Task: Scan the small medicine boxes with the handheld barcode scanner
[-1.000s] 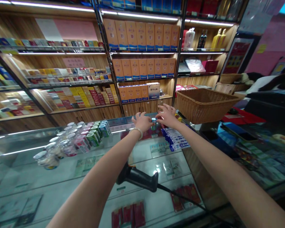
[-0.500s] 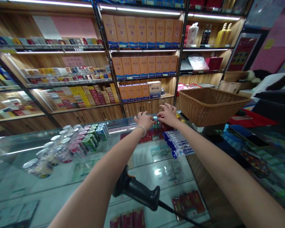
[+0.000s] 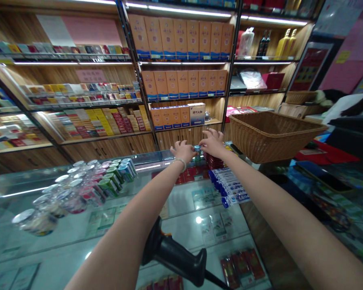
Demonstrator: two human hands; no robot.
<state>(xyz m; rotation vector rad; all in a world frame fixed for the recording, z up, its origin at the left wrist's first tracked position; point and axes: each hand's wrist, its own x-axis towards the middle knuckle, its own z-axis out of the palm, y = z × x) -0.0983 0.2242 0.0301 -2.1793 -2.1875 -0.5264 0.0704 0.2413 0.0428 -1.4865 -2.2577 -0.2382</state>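
Both my arms reach to the far edge of the glass counter (image 3: 181,201). Between my left hand (image 3: 184,152) and my right hand (image 3: 212,143) stands a small container with a blue lid (image 3: 197,150). The fingertips of both hands meet its sides. Just below my right hand lies a stack of dark red packs (image 3: 213,162), with a row of blue and white packets (image 3: 228,183) nearer to me. To the left, clear jars with white lids (image 3: 36,221) and green containers (image 3: 110,184) stand in rows.
A black handheld scanner (image 3: 175,253) with a cable lies under my left forearm. The wicker basket (image 3: 260,141) sits to the right of my right hand. Shelves with orange boxes (image 3: 180,40) rise behind the counter. Phones (image 3: 323,176) lie at the right.
The view has shifted slightly, so the jars appear lower and further left. Both hands remain around the small container, which shows a little more clearly.
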